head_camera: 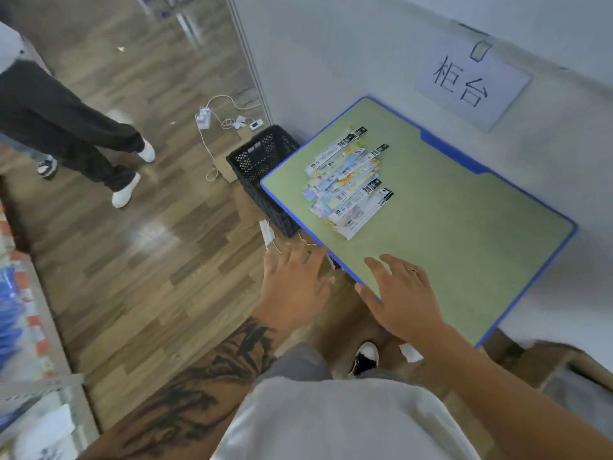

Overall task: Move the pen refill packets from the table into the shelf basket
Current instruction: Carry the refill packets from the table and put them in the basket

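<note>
— What's nearest?

— Two bare hands, both spread and holding nothing. The tattooed left hand [292, 283] hangs over the wood-plank floor [139, 260] just off the table's near corner; the ringed right hand [403, 295] reaches across the blue rim, fingers relaxed over the top.

— And the table?

— One pale green table with a blue edge band [464, 260], pushed against the white wall [331, 61]. Bare surface lies all round the heap, widest on the right.

— The packets?

— A fanned pile of flat, printed pen refill packets [348, 182] lying left of centre, well beyond both hands. A dozen or so, I'd guess; they overlap too much to count.

— Further off?

— One black plastic lattice crate [262, 161] on the floor, tucked against the table's left edge. Beyond it a white power strip with cables [204, 119], one paper sign [471, 83] taped to the wall, and someone's dark trouser legs [66, 127] at far left.
</note>
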`<state>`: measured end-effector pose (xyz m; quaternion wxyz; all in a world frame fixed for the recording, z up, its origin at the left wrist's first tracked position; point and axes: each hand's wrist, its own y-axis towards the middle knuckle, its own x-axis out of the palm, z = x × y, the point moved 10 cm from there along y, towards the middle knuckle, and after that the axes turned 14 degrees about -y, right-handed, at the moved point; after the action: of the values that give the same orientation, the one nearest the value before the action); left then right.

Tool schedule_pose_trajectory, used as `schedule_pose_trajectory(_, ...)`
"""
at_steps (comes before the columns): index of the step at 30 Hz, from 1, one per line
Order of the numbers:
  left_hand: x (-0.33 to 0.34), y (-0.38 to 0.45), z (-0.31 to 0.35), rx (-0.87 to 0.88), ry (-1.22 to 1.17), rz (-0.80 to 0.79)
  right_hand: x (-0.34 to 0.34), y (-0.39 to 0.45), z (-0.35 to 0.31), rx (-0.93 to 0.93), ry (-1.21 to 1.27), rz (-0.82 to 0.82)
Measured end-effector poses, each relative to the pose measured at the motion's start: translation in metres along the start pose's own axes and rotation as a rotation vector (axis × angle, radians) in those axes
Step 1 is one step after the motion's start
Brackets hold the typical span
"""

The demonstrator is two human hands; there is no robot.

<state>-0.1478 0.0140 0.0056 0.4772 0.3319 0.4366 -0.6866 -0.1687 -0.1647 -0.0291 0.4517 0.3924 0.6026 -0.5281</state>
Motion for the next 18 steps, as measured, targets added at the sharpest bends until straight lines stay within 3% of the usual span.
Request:
schedule_pose_trajectory(11,0.012,0.11,-0.024,0.034,0.023,-0.114,0.015,0.111,0.007,0.102,0.059,-0.13)
schedule_pose_trajectory(15,0.013,0.158,-0.035,0.093,0.018,-0.163,0.019,0.147,0.011,0.258,0.182,-0.191)
schedule_pose_trajectory(18,0.012,0.19,-0.041,0.145,0.03,-0.215,0.033,0.17,0.019,0.477,0.369,-0.256)
